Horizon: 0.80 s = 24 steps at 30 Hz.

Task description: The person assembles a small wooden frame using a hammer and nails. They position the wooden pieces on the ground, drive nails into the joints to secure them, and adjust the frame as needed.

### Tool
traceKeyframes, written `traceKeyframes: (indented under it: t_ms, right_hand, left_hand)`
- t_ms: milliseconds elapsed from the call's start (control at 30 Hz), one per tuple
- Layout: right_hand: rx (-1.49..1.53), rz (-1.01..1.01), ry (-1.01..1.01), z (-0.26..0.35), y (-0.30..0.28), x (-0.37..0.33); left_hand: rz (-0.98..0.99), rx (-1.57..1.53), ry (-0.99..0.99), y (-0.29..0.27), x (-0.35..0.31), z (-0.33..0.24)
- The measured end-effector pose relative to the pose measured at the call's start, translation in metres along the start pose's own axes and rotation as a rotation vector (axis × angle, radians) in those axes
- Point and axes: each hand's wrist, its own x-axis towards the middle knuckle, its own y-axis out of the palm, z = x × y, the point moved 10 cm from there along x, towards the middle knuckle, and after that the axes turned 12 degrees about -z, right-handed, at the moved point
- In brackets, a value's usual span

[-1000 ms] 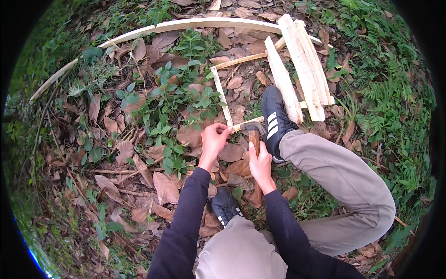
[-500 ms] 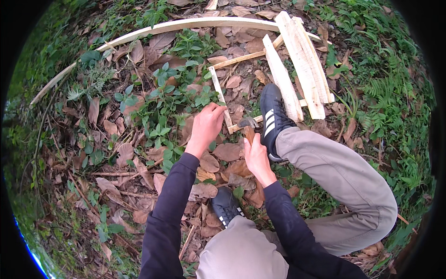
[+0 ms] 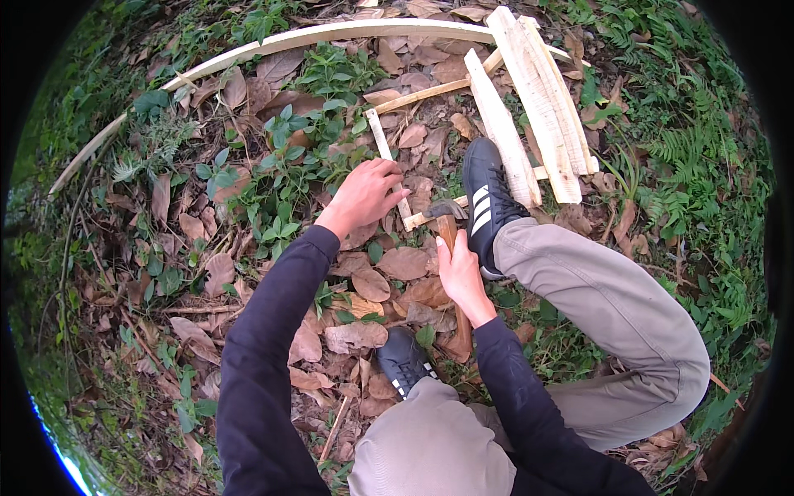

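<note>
My right hand (image 3: 461, 269) grips a claw hammer by its wooden handle (image 3: 447, 231). The dark metal hammer head (image 3: 445, 209) is just over the near left corner of a frame of thin wooden strips. Beside that corner, my left hand (image 3: 364, 195) is over the frame's left strip (image 3: 382, 139), thumb and fingers apart; nothing shows in it, and whether it touches the strip is unclear. The near strip (image 3: 416, 221) runs from the corner toward my shoe, and the far strip (image 3: 430, 93) slants up to the right.
Pale rough boards (image 3: 542, 107) lie across the frame's right side, next to a narrower pointed board (image 3: 503, 128). My black shoe (image 3: 488, 194) is against the near strip. Beyond, a long wooden strip (image 3: 331, 33) crosses the leaf litter. Green plants (image 3: 289, 157) grow at the left.
My left hand has shifted slightly left, and its thumb and fingers have spread from a pinch. The hammer has turned a little more upright, its head slightly nearer the far side.
</note>
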Motion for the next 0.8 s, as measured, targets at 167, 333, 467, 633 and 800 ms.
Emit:
traceKeyframes:
  t_ms: [167, 333, 467, 633, 800]
  right_hand:
    - [0.017, -0.059, -0.003, -0.002, -0.003, -0.005]
    - [0.082, -0.069, 0.016, 0.002, 0.003, -0.004]
    - [0.047, -0.077, -0.039, 0.006, 0.006, 0.007]
    - [0.129, -0.068, 0.074, 0.008, 0.001, 0.001]
    - [0.067, -0.237, -0.007, 0.005, -0.03, -0.026]
  left_hand:
    - [-0.023, 0.044, -0.041, 0.008, -0.02, -0.008]
    - [-0.025, 0.164, -0.008, 0.018, -0.035, -0.004]
    - [-0.013, 0.086, -0.044, 0.024, -0.038, 0.001]
    - [0.005, 0.066, -0.03, 0.02, -0.039, -0.004]
    - [0.031, 0.098, -0.038, 0.025, -0.041, -0.001]
